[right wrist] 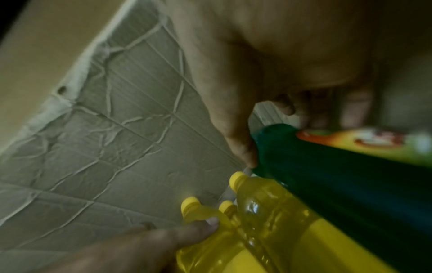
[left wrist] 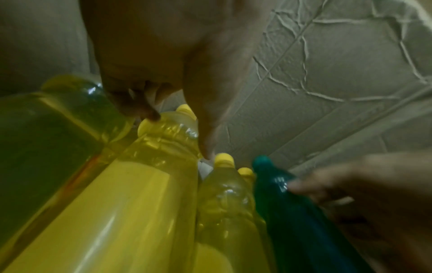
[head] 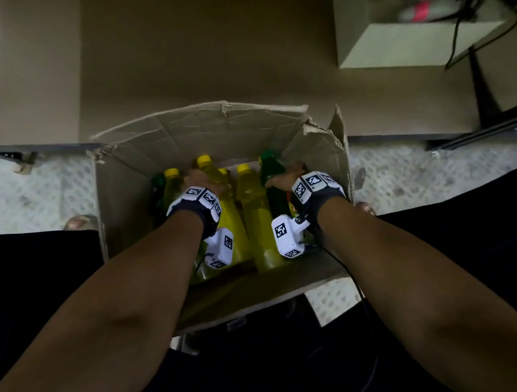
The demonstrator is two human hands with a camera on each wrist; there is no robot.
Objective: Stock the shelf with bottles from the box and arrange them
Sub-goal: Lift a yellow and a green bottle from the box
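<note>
Cardboard formed the box [head: 122,187] that held the bottles, its creased far wall [left wrist: 339,64] rising just beyond both sets of fingertips. The left hand [head: 199,180] had its fingers curled over the shoulder of a yellow bottle [head: 216,180], the thumb [left wrist: 210,129] lying down one side of its neck and the curled fingers [left wrist: 133,105] on the other, so the neck sat pinched between them. Another yellow bottle [head: 253,202] stood in the gap between the two hands, with more yellow caps [right wrist: 191,202] clustered beside the left fingertips. The right hand [head: 285,177] gripped a green bottle [head: 270,170] near its top; its thumb [right wrist: 240,147] pressed the near side of the neck, while the other fingers [right wrist: 285,105] bent around the far side, too blurred to tell how tightly. A colourful label [right wrist: 374,142] showed on the green bottle just under those fingers. Every bottle in view was inside the box.
</note>
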